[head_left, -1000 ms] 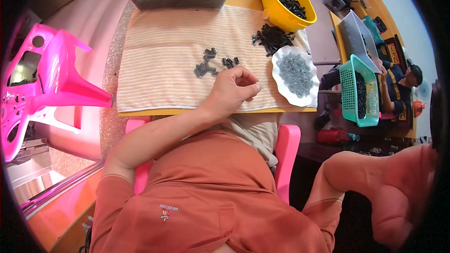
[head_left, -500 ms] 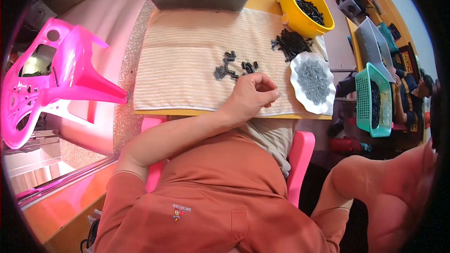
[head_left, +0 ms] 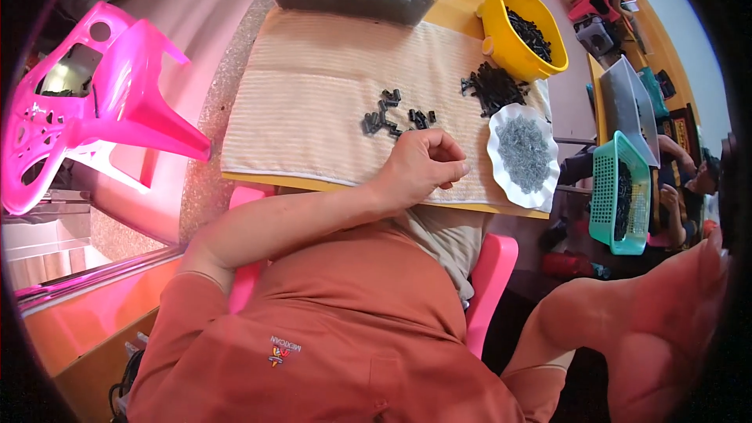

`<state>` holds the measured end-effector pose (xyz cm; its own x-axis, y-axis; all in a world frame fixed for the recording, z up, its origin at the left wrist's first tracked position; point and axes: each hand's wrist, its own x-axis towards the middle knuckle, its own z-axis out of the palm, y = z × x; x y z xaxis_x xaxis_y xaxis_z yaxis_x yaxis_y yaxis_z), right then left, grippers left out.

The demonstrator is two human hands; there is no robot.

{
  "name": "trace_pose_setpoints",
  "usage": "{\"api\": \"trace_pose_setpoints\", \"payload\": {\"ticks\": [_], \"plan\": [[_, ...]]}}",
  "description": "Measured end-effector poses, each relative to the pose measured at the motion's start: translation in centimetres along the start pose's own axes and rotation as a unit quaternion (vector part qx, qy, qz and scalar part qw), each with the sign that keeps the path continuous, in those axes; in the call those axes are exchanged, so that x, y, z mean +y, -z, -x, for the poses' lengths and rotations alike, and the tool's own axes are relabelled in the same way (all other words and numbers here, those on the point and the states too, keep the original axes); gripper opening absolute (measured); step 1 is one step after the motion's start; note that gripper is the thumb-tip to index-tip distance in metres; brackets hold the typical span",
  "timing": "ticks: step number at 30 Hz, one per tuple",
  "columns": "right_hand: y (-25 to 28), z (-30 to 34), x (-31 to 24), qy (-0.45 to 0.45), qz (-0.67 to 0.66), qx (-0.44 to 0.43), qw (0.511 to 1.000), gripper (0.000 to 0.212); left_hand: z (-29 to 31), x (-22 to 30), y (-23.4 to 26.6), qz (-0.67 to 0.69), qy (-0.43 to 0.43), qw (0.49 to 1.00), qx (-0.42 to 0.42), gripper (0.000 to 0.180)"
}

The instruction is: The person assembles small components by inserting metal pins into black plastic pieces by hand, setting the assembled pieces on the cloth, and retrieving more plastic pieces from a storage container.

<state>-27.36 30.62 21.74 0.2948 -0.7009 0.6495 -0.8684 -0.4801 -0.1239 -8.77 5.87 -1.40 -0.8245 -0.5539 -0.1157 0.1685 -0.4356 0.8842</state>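
Note:
My left hand (head_left: 421,166) rests over the near edge of the striped cloth (head_left: 301,70), thumb and fingertips brought together. Whatever may lie in that pinch is too small to make out. Just beyond the knuckles is a loose group of short black cylindrical pieces (head_left: 380,120). To the right of the hand stands a white scalloped dish (head_left: 540,193) filled with small clear-grey pieces (head_left: 523,154). A pile of longer black pieces (head_left: 497,90) lies behind the dish. My right arm (head_left: 583,305) bends up along the right rim; the fingers of that hand do not show.
A clear bin (head_left: 352,0) of black pieces stands at the back, a yellow tub (head_left: 501,27) at the back right. A pink chair (head_left: 117,102) is on the left. Beyond the table's right side are a green basket (head_left: 619,243) and another person (head_left: 680,204).
The view has shifted and tilted slightly, so the table sits a little differently in it. My left hand keeps its pinch in nearly the same place; the black pieces look unmoved.

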Motion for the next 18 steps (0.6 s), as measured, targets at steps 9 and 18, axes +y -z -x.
{"api": "trace_pose_setpoints", "payload": {"ticks": [9,18], "plan": [[-4.4,-5.5,-1.1,-0.055,-0.006,-0.030,0.998,0.025,0.0,0.9,-0.2,-0.013,-0.003,1.000,-0.010,0.012],[-19.7,-3.4,2.5,-0.236,-0.065,0.056,0.968,0.025,0.1,2.0,-0.1,0.022,-0.011,0.999,-0.041,0.014]]}}
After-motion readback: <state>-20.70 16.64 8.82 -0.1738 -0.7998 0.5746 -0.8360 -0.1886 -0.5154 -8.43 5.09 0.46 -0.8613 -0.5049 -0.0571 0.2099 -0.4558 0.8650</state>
